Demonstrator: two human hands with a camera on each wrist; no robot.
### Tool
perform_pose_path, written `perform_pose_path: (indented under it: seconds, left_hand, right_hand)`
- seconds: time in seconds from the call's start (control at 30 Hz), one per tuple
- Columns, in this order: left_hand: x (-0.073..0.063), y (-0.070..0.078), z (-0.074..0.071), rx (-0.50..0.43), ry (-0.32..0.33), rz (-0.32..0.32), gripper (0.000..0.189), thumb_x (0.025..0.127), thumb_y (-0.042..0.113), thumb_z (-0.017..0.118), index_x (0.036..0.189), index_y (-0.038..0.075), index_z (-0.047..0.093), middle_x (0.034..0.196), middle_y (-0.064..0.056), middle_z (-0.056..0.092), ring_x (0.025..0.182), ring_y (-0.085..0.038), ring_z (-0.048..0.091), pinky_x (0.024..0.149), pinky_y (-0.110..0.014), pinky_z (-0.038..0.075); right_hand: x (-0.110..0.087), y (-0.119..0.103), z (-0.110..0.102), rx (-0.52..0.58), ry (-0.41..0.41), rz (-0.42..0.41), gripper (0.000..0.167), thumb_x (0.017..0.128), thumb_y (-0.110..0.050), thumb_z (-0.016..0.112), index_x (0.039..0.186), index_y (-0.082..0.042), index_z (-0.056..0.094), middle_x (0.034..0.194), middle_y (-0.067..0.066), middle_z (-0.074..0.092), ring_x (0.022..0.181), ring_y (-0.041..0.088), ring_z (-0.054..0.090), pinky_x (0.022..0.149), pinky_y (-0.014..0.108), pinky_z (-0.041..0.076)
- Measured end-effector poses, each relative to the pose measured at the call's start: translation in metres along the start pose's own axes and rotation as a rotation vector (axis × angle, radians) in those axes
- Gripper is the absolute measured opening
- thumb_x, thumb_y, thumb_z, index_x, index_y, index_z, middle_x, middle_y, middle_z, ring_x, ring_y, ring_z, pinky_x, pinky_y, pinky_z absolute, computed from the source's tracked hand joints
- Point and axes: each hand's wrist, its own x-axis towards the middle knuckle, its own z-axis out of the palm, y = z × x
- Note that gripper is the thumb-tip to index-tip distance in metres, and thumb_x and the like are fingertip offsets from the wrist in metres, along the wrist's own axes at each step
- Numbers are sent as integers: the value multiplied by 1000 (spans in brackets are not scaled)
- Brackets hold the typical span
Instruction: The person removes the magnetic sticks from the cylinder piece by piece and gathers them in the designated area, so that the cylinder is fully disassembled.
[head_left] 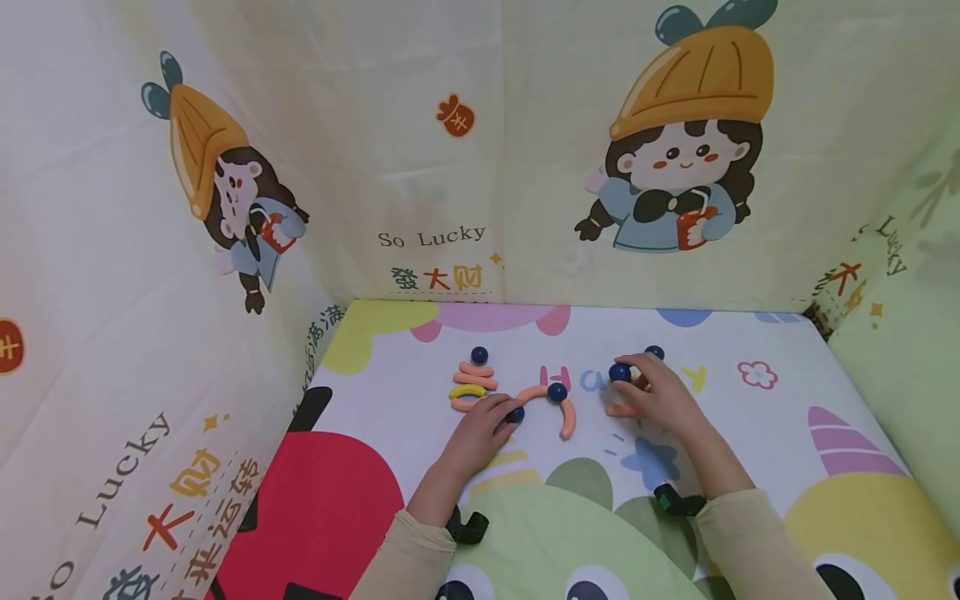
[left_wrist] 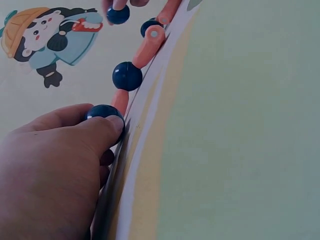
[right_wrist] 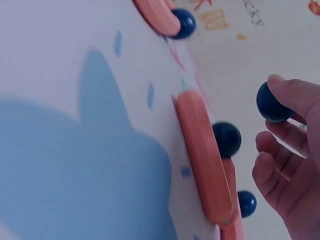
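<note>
My left hand (head_left: 480,433) pinches a dark blue ball (left_wrist: 103,113) between thumb and finger, low over the table. A curved orange stick (head_left: 532,392) runs from that ball to a second blue ball (head_left: 557,392), and another curved orange stick (head_left: 566,419) bends away toward me. My right hand (head_left: 660,396) pinches a blue ball (right_wrist: 273,102) in its fingertips, raised over the table. Beneath it lies an orange stick (right_wrist: 204,157), with a loose blue ball (right_wrist: 227,140) just past it and another blue ball (right_wrist: 246,204) beside that, partly hidden.
Left of my left hand, several orange sticks (head_left: 474,367) and a yellow stick (head_left: 468,390) lie in a row, a blue ball (head_left: 479,355) behind them. The patterned tabletop (head_left: 757,417) meets printed cloth walls (head_left: 540,167) at the back and sides.
</note>
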Motion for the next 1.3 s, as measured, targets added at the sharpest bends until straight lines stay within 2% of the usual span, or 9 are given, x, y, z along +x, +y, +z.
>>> perform_pose_path:
  seconds: [0.23,0.33,0.43,0.5,0.57,0.63,0.9,1.0,1.3]
  left_hand:
    - [0,2,-2,7,-14,-1,41,99,29,62,139,24,57,133,2,59,125,-16,55,103,-36,49]
    - [0,3,-3,5,-9,5,40,98,28,62,138,24,58,133,2,59,124,-17,55,103,-36,49]
    - [0,2,-3,-1,0,13,39,98,28,62,137,24,59,133,1,59,125,-17,56,102,-36,50]
    - [0,2,-2,-2,0,15,39,98,28,62,137,24,59,133,1,59,125,-17,55,102,-35,49]
    - [0,1,-1,-2,-1,18,40,98,28,62,138,23,58,133,1,59,125,-17,55,103,-35,49]
    - [0,-1,0,-3,-3,17,41,98,28,62,139,24,57,132,2,59,126,-17,54,104,-35,48]
    - [1,1,0,-14,-30,-28,42,98,30,62,139,25,57,133,3,59,125,-15,54,103,-35,49]
    - [2,2,-2,-15,-29,-21,42,98,28,63,139,25,57,132,3,59,124,-16,55,102,-35,49]
    - [2,-1,-2,-26,-20,9,43,97,24,64,139,25,57,131,3,59,125,-18,54,104,-36,48]
  right_hand:
    - [14,24,-13,-53,1,30,51,97,-33,64,140,-9,52,130,15,54,92,25,57,74,33,47]
    - [20,32,-14,-58,-20,53,53,97,-33,64,141,-8,51,136,18,53,95,29,56,77,39,49]
    - [24,37,-15,-66,-45,93,54,97,-33,63,142,-9,50,141,21,50,107,38,56,89,51,49]
    - [25,40,-15,-71,-62,109,54,97,-33,63,142,-8,50,145,24,48,119,45,52,99,61,43]
    - [27,43,-16,-74,-75,124,52,97,-34,62,142,-9,50,146,25,47,130,49,45,106,65,37]
    - [28,44,-16,-84,-87,128,52,97,-33,61,142,-10,50,146,25,47,135,50,40,109,66,32]
    - [31,42,-17,-120,-122,168,52,97,-35,60,142,-10,50,145,28,47,134,51,41,108,67,33]
    - [31,41,-17,-128,-128,173,52,98,-35,60,142,-9,50,144,29,47,133,51,41,107,67,33]
    - [28,28,-18,-176,-98,108,46,101,-27,56,141,-5,51,145,25,47,134,47,42,109,63,34]
